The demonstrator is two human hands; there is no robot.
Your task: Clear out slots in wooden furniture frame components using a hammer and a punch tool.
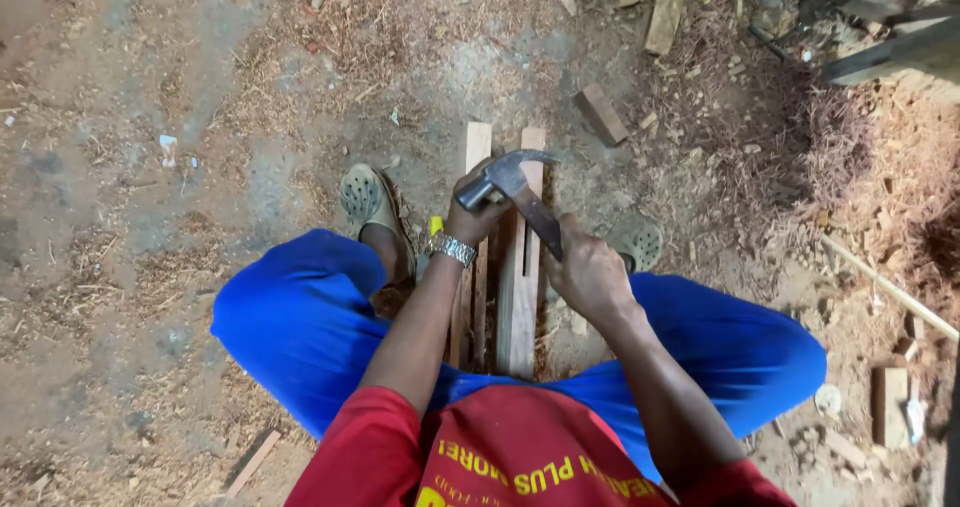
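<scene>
A claw hammer (512, 189) lies across the top of two wooden slats (500, 267) that run lengthwise away from the person, between the knees, over a dirt floor (150, 217) strewn with sawdust and shavings. The hammer's long axis is diagonal: the metal head sits at the upper left, its curved claw pointing right, and the dark handle slopes down to the lower right. The left hand (478, 207) is closed around the head end, fingers curled over the steel just below the claw, a metal watch (452, 249) on its wrist. The right hand (590, 275) is closed in a fist on the lower end of the handle, so both hands grip the same tool above the slats. The slats stand side by side with a dark gap between them, their far ends near a green sandal (368, 199) on the left and another sandal on the right. A loose wooden block (600, 114) lies on the floor beyond the slats, well apart.
</scene>
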